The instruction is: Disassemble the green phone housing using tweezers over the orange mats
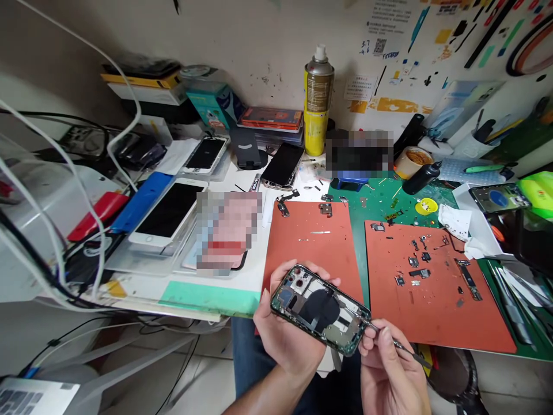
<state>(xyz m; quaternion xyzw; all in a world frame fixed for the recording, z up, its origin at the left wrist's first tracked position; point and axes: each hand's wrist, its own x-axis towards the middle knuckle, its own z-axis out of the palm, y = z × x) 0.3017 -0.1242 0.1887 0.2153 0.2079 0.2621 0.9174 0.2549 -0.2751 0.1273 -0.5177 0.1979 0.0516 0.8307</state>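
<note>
Left hand: your left hand (pixel 280 335) is closed around the open phone housing (pixel 320 311), palm up beneath it, thumb at the near-left edge and fingertips showing over the far rim.
Right hand: your right hand (pixel 391 362) pinches a slim metal tool (pixel 401 347), probably tweezers, between thumb and curled fingers.
Phone housing: it sits tilted in your left palm, inside facing up, camera end at upper left, in front of the left red mat (pixel 313 242) and above your lap.
Tool tip: it reaches in over the right end of the housing; whether it touches anything there, you cannot tell from here.
Working well: hold the tool low and nearly flat, use small, light strokes, and brace your right fingers on the rim so a slip stays short. Bringing the housing over a mat would catch dropped bits.
Wrist pose: your left forearm rises from below, making a cradle; your right hand comes in from lower right, tool slanting up to the left.
Right red mat: the right red mat (pixel 436 317) carries scattered small parts (pixel 419 273).
Behind: a yellow spray can (pixel 318 106) stands near the wall.
</note>
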